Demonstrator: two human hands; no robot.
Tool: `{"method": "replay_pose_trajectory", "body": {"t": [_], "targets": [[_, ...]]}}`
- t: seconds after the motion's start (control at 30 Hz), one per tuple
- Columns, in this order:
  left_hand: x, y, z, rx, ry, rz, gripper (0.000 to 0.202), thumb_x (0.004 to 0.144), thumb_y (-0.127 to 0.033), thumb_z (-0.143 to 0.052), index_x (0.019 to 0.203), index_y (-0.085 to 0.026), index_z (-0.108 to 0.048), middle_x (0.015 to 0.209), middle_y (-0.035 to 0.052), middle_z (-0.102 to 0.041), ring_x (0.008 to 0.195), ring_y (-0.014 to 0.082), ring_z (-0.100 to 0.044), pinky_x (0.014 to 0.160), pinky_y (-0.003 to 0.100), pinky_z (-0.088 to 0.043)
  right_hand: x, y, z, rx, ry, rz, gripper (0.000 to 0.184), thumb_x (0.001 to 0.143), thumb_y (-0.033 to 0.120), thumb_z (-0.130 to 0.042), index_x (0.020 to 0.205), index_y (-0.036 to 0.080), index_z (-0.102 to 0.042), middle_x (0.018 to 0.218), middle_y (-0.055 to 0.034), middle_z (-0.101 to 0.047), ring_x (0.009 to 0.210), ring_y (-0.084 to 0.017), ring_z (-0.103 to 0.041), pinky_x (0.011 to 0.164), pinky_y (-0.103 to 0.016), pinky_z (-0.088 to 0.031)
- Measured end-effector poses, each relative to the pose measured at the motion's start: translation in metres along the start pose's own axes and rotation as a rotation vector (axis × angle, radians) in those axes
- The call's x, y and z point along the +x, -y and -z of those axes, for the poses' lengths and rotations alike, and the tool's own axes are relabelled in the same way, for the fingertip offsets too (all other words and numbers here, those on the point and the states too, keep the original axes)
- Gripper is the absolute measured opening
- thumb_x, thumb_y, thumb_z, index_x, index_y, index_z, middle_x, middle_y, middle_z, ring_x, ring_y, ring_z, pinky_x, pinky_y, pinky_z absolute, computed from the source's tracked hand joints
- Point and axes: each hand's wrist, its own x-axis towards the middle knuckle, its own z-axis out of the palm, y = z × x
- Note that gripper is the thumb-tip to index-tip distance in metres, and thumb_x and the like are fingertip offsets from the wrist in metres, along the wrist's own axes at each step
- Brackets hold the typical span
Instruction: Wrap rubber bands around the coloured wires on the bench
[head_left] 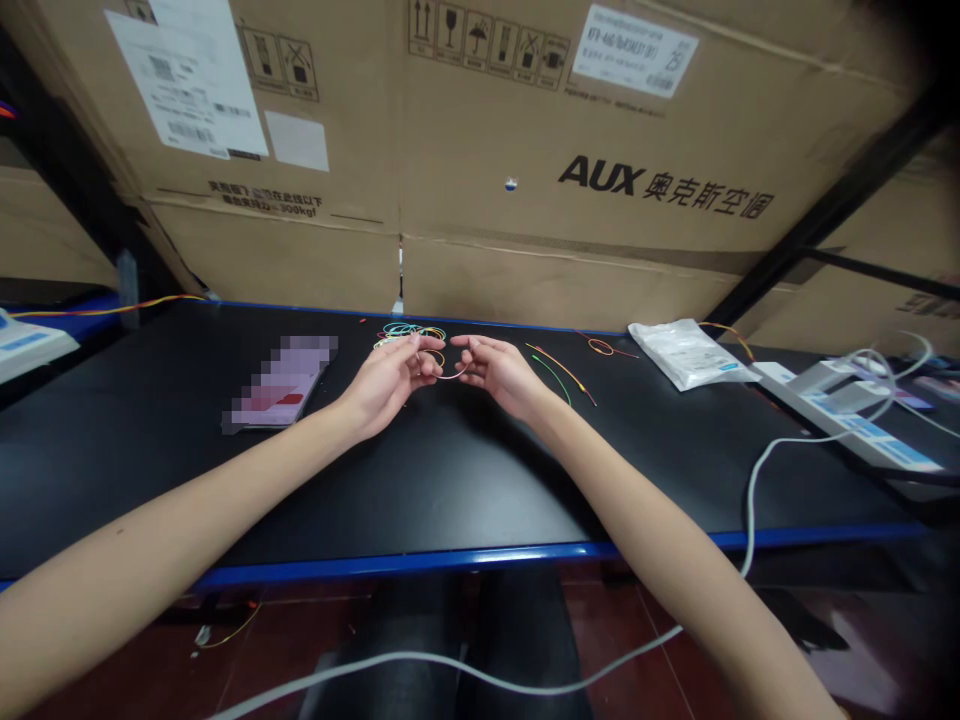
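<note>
The left hand [386, 388] and right hand [499, 375] hold one thin pale wire [452, 377] between narrowly pinched fingers [424, 343] above the black desk [420, 480]; one orange wire [562, 368] and one green wire [551, 380] lie nearby.

Hands [388, 385] hold a thin wire [452, 377] (pale pink, seemingly).

"What fills the top of the frame?"

"Large cardboard cartons [570, 130] printed AUX, standing behind a black workbench [225, 490] with a blue edge."

"And on the bench?"

"A pixelated purple item [281, 380] left of centre, a white plastic packet [690, 355] upper right, and white devices at far left [30, 345] and right [847, 415]."

"Lower down?"

"A white cable [750, 500] drapes toward the dark red floor [630, 630]."
</note>
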Motion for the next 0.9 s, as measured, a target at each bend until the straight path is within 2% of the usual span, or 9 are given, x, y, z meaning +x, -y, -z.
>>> {"method": "replay_pose_trajectory", "body": {"t": [0.1,0.17,0.3,0.47,0.57,0.7,0.8,0.9], "targets": [[-0.0004,0.0027,-0.0001,-0.043,0.021,0.034,0.02,0.089,-0.022,-0.054,0.084,-0.013,-0.072,0.054,-0.0026,-0.044,0.062,0.0129,-0.054,0.066,0.027,-0.045,0.0003,-0.002,-0.0021,-0.054,0.014,0.029,0.016,0.087,0.028,-0.059,0.091,0.018,-0.071,0.065,0.0035,-0.057,0.065,-0.009,-0.057,0.068,-0.024,-0.049],[-0.0008,0.0035,-0.0004,-0.081,0.03,0.034,0.023,0.088,-0.021,-0.052,0.086,-0.013,-0.073,0.056,-0.0019,-0.043,0.06,0.0125,-0.05,0.065,0.027,-0.045,0.0005,-0.0038,-0.0035,-0.074,0.026,0.058,0.017,0.087,0.029,-0.059,0.089,0.018,-0.071,0.065,0.0036,-0.056,0.064,-0.009,-0.056,0.068,-0.024,-0.049],[-0.0011,0.0018,-0.0014,-0.14,0.056,0.021,0.03,0.087,-0.021,-0.047,0.09,-0.011,-0.075,0.06,0.0012,-0.047,0.063,0.0136,-0.049,0.066,0.026,-0.046,0.0009,-0.0057,-0.0041,-0.08,0.03,0.101,0.015,0.085,0.029,-0.061,0.087,0.019,-0.071,0.065,0.0043,-0.055,0.065,-0.009,-0.056,0.067,-0.025,-0.049],[-0.0033,-0.0028,-0.0064,-0.205,0.027,0.073,0.032,0.089,-0.018,-0.045,0.097,-0.009,-0.074,0.065,0.0023,-0.053,0.066,0.0126,-0.054,0.069,0.024,-0.048,0.001,-0.0055,-0.0032,-0.073,-0.008,0.105,0.016,0.083,0.031,-0.065,0.091,0.018,-0.069,0.062,0.0063,-0.055,0.06,-0.008,-0.054,0.067,-0.024,-0.049],[-0.0051,-0.0046,-0.0087,-0.22,0.047,0.112,0.029,0.091,-0.017,-0.046,0.1,-0.01,-0.073,0.065,0.002,-0.058,0.066,0.0119,-0.057,0.072,0.025,-0.049,0.0008,-0.0054,-0.004,-0.026,-0.034,0.112,0.019,0.084,0.029,-0.065,0.099,0.018,-0.066,0.064,0.0062,-0.06,0.06,-0.008,-0.057,0.065,-0.023,-0.049],[-0.0048,-0.0041,-0.0069,-0.203,0.093,0.147,0.022,0.092,-0.02,-0.051,0.097,-0.014,-0.071,0.066,0.0023,-0.065,0.066,0.0129,-0.061,0.071,0.027,-0.05,0.0005,-0.0041,-0.0058,0.07,-0.063,0.119,0.026,0.085,0.027,-0.065,0.109,0.022,-0.058,0.078,0.0034,-0.07,0.065,-0.01,-0.065,0.065,-0.023,-0.05],[-0.0034,-0.0027,-0.0041,-0.198,0.102,0.142,0.012,0.09,-0.024,-0.058,0.089,-0.019,-0.069,0.071,0.0021,-0.07,0.071,0.0149,-0.065,0.073,0.029,-0.049,0.0,-0.0023,-0.0068,0.096,-0.083,0.118,0.021,0.086,0.029,-0.065,0.105,0.023,-0.057,0.085,0.0016,-0.073,0.07,-0.011,-0.068,0.066,-0.023,-0.05],[-0.0029,-0.0023,-0.0031,-0.154,0.105,0.105,0.009,0.087,-0.027,-0.065,0.084,-0.019,-0.068,0.081,0.0035,-0.074,0.08,0.0162,-0.068,0.077,0.03,-0.049,-0.0001,-0.0004,-0.0066,0.105,-0.1,0.121,0.013,0.086,0.031,-0.064,0.095,0.022,-0.059,0.084,0.0017,-0.072,0.07,-0.01,-0.068,0.065,-0.022,-0.05]]}}
